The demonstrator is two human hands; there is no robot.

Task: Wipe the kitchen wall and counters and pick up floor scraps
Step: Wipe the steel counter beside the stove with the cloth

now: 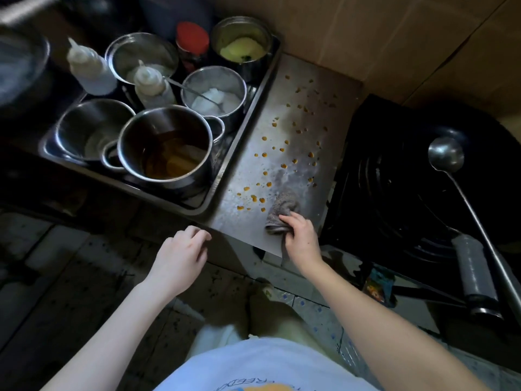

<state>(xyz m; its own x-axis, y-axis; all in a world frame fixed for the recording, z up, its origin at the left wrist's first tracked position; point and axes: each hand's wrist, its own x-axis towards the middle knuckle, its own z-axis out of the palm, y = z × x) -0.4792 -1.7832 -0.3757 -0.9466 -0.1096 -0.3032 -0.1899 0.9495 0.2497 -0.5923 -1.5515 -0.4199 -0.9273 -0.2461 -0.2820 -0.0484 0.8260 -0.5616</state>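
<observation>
Gripping a grey rag (282,211), your right hand (300,238) holds it down on the near end of the steel desk (253,176). The fingers are curled round the bunched cloth, and a tail of it hangs over the front edge. Orange droplets (283,165) dot the steel beyond the rag, spreading up toward the wall (366,32), which is faced with cardboard. Your left hand (180,255) hangs just off the desk's front edge, fingers loosely curled and holding nothing; you cannot tell whether the tips touch the edge. Left of the spattered steel, a metal tray (255,108) carries a pot of dark brown liquid (166,148), a pot of white solid (214,91), a pot of yellow paste (242,40), two squeeze bottles (150,86) and a red-lidded jar (192,38). To the right sits a black wok (394,193) with a ladle (445,156) resting in it. Dark specks cover the tiled floor (70,277) below.
</observation>
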